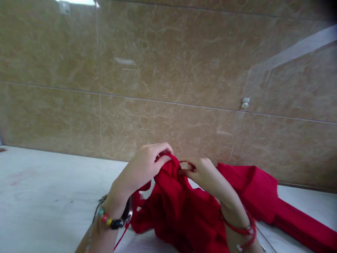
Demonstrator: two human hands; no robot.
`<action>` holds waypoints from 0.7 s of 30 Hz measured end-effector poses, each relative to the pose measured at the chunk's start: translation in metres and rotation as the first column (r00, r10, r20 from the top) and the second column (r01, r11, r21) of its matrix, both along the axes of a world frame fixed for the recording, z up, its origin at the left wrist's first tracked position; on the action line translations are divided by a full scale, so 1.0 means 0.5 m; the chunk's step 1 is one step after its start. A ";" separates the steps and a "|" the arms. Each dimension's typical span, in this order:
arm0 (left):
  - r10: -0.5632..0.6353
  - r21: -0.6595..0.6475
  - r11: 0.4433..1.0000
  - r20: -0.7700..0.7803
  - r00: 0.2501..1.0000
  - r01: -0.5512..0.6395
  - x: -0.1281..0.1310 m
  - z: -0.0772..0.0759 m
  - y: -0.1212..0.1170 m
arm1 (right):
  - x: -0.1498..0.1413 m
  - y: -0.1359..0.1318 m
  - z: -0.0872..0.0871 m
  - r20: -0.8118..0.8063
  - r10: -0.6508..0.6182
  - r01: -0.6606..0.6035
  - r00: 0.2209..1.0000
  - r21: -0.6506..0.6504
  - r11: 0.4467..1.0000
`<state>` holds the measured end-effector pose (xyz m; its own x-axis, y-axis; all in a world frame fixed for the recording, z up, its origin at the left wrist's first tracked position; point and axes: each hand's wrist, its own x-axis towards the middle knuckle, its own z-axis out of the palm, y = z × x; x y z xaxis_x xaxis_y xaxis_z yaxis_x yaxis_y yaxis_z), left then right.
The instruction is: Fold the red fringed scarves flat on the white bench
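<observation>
A red cloth (184,203) hangs in folds between my two hands, its lower part bunched near the bottom of the view. My left hand (151,158) pinches its upper edge between thumb and fingers. Close beside it, my right hand (200,172) is closed on the same edge, with a thin red strip running from its fingertips toward the left hand. A beaded bracelet (105,218) and a watch (128,211) are on my left wrist, and a red cord bracelet (249,230) is on my right. The cloth's exact kind cannot be made out.
More red fabric (252,189) lies folded at the right, with a long narrow strip (305,221) reaching the right edge. Beneath is a white surface (47,196). A brown marbled tile wall (163,70) rises behind it, with a small pale fixture (245,102) on it.
</observation>
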<state>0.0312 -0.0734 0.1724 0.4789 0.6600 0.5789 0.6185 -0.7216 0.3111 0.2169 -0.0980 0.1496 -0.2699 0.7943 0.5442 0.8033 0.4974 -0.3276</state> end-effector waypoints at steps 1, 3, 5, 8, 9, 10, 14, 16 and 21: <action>0.010 0.007 1.000 0.000 1.000 -0.010 -0.001 0.001 -0.003 | -0.003 0.002 0.000 -0.001 0.015 -0.015 1.000 0.008 1.000; 0.036 0.002 0.999 -0.034 0.999 -0.036 -0.004 0.003 -0.009 | -0.007 0.003 0.000 -0.037 0.050 -0.048 0.998 0.052 0.997; 0.036 0.015 0.999 -0.025 0.999 -0.036 -0.006 0.004 -0.015 | -0.012 0.002 0.001 -0.109 0.094 -0.089 0.990 0.052 0.995; -0.003 0.031 1.000 0.019 1.000 0.003 -0.005 0.005 -0.020 | -0.017 -0.003 0.002 -0.194 0.176 -0.190 0.965 -0.054 0.980; -0.003 0.029 1.000 0.015 1.000 0.003 -0.003 0.006 -0.020 | -0.019 -0.004 0.002 -0.195 0.195 -0.214 0.961 -0.081 0.973; 0.002 0.026 1.000 0.010 1.000 -0.002 -0.002 0.006 -0.020 | -0.020 -0.004 0.003 -0.188 0.209 -0.229 0.960 -0.093 0.969; -0.001 0.021 1.000 0.026 1.000 0.000 0.002 0.005 -0.015 | -0.022 0.003 0.001 -0.293 0.182 -0.186 0.939 0.014 0.982; -0.012 -0.001 1.000 -0.020 1.000 0.012 0.000 0.000 -0.008 | -0.023 0.009 0.000 -0.422 0.175 -0.157 0.889 0.078 0.985; 0.087 -0.045 0.994 -0.246 0.965 -0.101 -0.016 -0.021 0.028 | -0.002 0.014 0.009 -0.615 0.201 -0.138 0.763 0.149 0.979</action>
